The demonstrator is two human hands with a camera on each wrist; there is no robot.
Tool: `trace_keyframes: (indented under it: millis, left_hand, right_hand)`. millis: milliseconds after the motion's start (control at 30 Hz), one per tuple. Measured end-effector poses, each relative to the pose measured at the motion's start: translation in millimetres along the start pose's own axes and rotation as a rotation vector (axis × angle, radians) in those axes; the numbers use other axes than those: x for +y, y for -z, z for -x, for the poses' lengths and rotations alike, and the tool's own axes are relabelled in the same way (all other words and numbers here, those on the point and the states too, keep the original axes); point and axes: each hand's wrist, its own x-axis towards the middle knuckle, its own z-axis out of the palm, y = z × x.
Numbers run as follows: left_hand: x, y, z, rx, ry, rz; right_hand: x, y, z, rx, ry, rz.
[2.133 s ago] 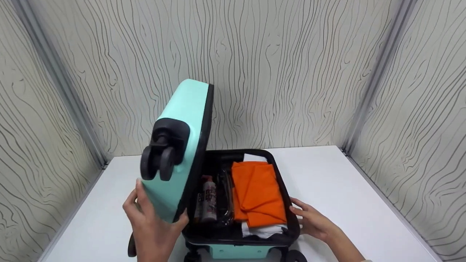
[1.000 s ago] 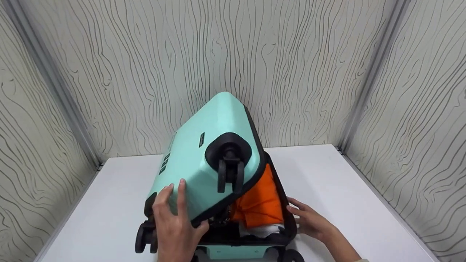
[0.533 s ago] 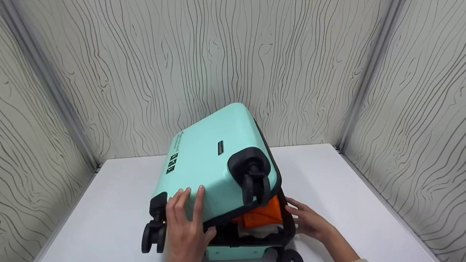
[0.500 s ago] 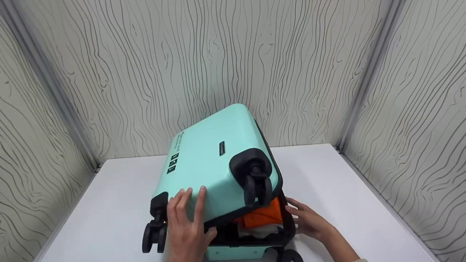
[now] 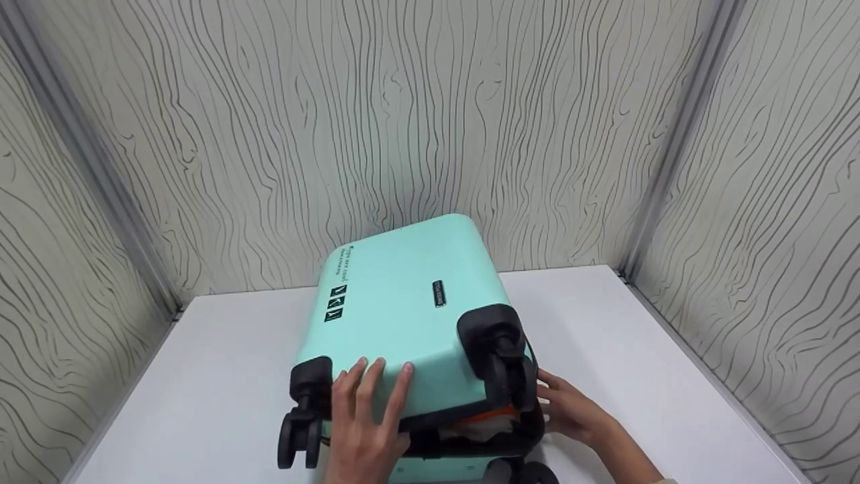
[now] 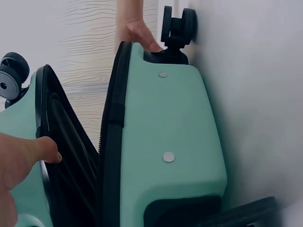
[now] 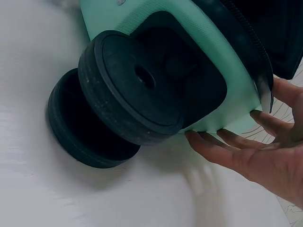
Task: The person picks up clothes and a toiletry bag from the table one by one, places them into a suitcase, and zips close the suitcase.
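A mint-green suitcase (image 5: 403,323) lies on the table with its lid partly lowered over the bottom shell (image 5: 437,468). My left hand (image 5: 366,420) grips the lid's near edge: fingers lie over the outside, and the thumb (image 6: 47,150) is inside the black zippered rim. At the right side, my right hand (image 5: 574,410) touches the bottom shell near its rim with extended fingers, beside a black double wheel (image 7: 130,87). Through the front gap show a strip of orange cloth (image 5: 487,415) and some white cloth (image 5: 480,428); the other contents are hidden.
The suitcase stands on a white table (image 5: 222,390). Behind it rises a wood-grain patterned wall (image 5: 403,121), with further panels at left and right. Black wheels (image 5: 299,437) stick out from the lid's near corners.
My left hand has swung the lid from nearly upright on the left, over to the right and down, covering most of the contents. My right hand has stayed at the bottom shell's right side.
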Motion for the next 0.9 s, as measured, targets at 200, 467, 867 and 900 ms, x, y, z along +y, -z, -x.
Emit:
trace_keyframes:
  millis: [200, 467, 867, 900]
  left_hand:
    - [4.0, -0.6, 8.2, -0.043, -0.046, 0.015]
    - [9.2, -1.7, 15.8, -0.129, -0.080, 0.047]
    - [13.2, -5.3, 23.3, -0.124, -0.172, 0.110]
    - [12.9, -6.1, 25.1, -0.137, -0.172, 0.115]
  right_hand:
    - [2, 2, 1, -0.027, 0.006, 0.008]
    - [5, 3, -2, -0.073, 0.038, -0.009]
    - [-5, -15, -8, 0.179, 0.040, 0.069]
    - [-6, -16, -9, 0.199, 0.054, 0.080]
